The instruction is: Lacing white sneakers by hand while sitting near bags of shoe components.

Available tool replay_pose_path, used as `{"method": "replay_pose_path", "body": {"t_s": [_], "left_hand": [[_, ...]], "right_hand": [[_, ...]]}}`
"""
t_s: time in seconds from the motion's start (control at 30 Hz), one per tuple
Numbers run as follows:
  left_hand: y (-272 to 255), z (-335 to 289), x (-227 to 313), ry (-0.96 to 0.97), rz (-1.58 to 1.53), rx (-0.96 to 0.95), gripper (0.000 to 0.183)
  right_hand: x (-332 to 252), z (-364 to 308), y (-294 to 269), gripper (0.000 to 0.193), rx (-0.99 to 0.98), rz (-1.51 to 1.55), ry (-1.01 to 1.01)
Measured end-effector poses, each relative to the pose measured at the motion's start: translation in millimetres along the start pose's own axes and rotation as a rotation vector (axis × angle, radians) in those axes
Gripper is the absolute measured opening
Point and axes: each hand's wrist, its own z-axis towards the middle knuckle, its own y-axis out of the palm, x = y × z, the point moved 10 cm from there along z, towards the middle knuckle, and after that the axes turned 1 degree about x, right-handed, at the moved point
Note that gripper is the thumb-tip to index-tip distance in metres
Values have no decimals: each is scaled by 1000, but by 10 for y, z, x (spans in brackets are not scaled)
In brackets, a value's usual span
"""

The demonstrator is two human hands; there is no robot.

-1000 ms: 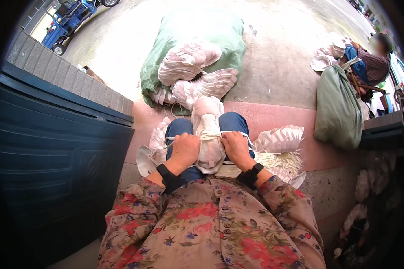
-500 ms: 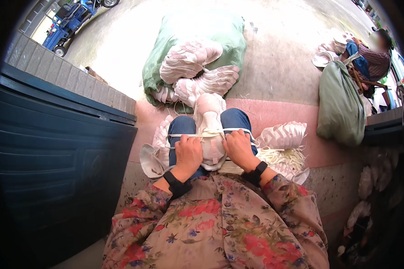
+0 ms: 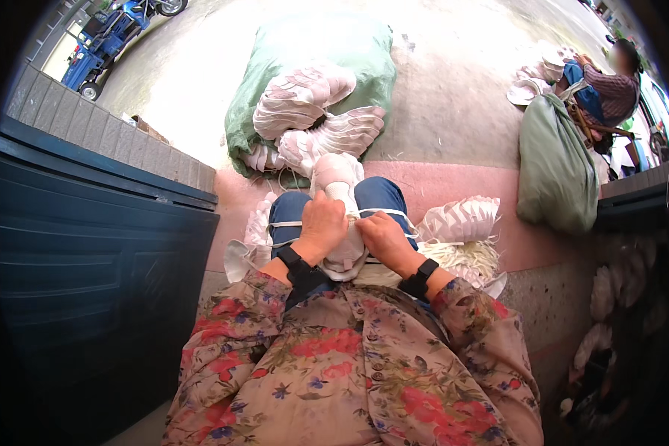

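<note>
A white and pale pink shoe upper (image 3: 338, 177) is held upright between my knees, its toe pointing away from me. A pale shoelace (image 3: 386, 213) runs across it and over both jeans-clad knees. My left hand (image 3: 324, 225) is closed over the lacing, its fingertips pinching the lace near the middle of the upper. Just to its right, my right hand (image 3: 386, 239) also pinches the lace, fingers curled. The hands nearly meet and hide much of the laced part.
Ahead, a large green sack (image 3: 375, 82) bears stacked shoe uppers (image 3: 305, 97). By my right knee lie more uppers (image 3: 461, 221) and a bundle of pale laces (image 3: 468, 260). A blue door (image 3: 97, 260) stands left. At right are another sack (image 3: 556, 167) and a seated person (image 3: 613, 89).
My hands have come inward and slightly up, from pulling at the lace on either side to nearly meeting over the upper's middle. The whole view has shifted slightly.
</note>
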Motion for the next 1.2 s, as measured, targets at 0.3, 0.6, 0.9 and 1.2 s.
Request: {"method": "replay_pose_path", "body": {"t_s": [0.3,0.6,0.9,1.2], "left_hand": [[-107,12,-236,-55,-427,46,18],[392,237,88,-62,-764,-299,14],[-93,-353,-419,27,-176,-56,14],[-13,-409,-557,-39,-181,-145,12]], "right_hand": [[-250,158,76,15,-151,-367,-183],[-911,517,-2851,13,515,804,-97],[244,181,-2497,30,637,954,362],[-2,-75,657,21,-417,986,814]]}}
